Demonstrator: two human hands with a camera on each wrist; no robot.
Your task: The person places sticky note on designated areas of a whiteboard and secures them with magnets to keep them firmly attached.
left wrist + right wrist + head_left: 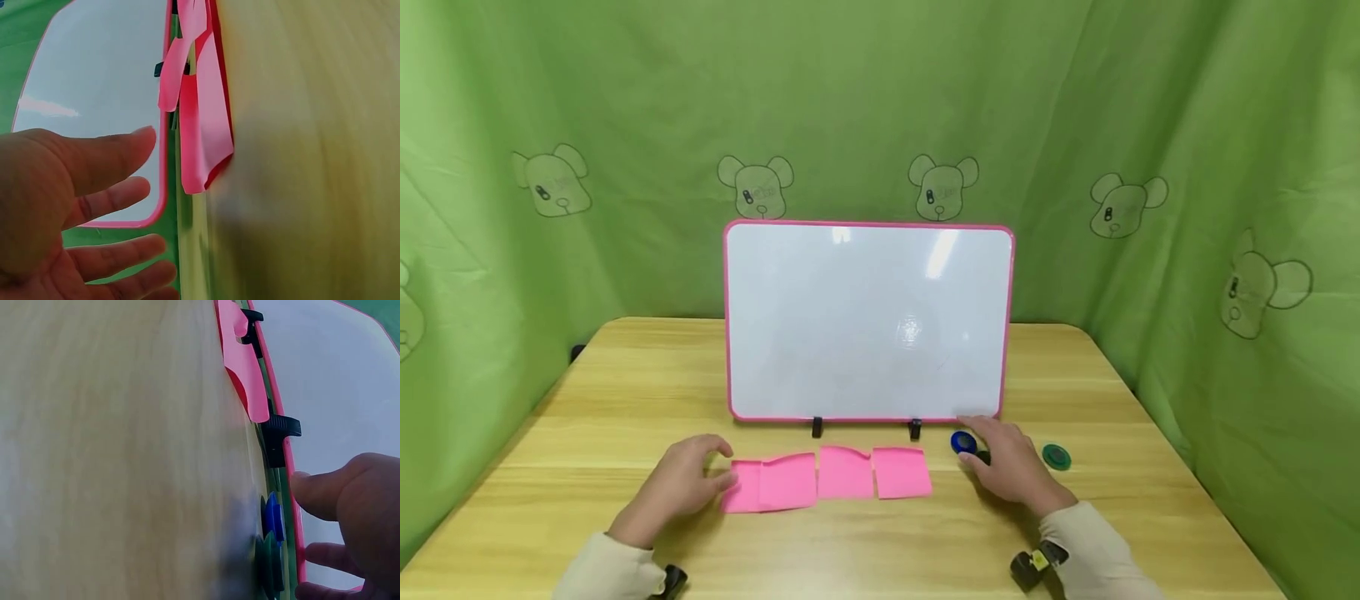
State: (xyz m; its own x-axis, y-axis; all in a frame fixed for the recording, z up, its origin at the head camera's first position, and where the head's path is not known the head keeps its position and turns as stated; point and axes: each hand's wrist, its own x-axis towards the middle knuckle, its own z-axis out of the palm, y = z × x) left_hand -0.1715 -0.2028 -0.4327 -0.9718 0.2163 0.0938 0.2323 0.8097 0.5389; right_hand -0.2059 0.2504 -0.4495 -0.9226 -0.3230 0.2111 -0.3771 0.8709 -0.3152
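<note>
Several pink sticky notes (846, 475) lie in a row on the table, their top edges curling up. My left hand (681, 477) is at the row's left end, thumb and fingers spread, fingertips right at the leftmost note (742, 492). In the left wrist view, nothing shows between that hand's (81, 187) fingers. Over on the right, my right hand (1011, 462) hovers around a blue round magnet (963, 442), its thumb and fingers apart. A dark disc (984, 457) is partly hidden under this hand. To its right lies a green round magnet (1057, 457).
A whiteboard (865, 325) with a pink frame stands upright behind the notes, held by two black feet (817, 427). Green curtains (865, 100) with bear-head drawings surround the wooden table (647, 375) on the back and sides.
</note>
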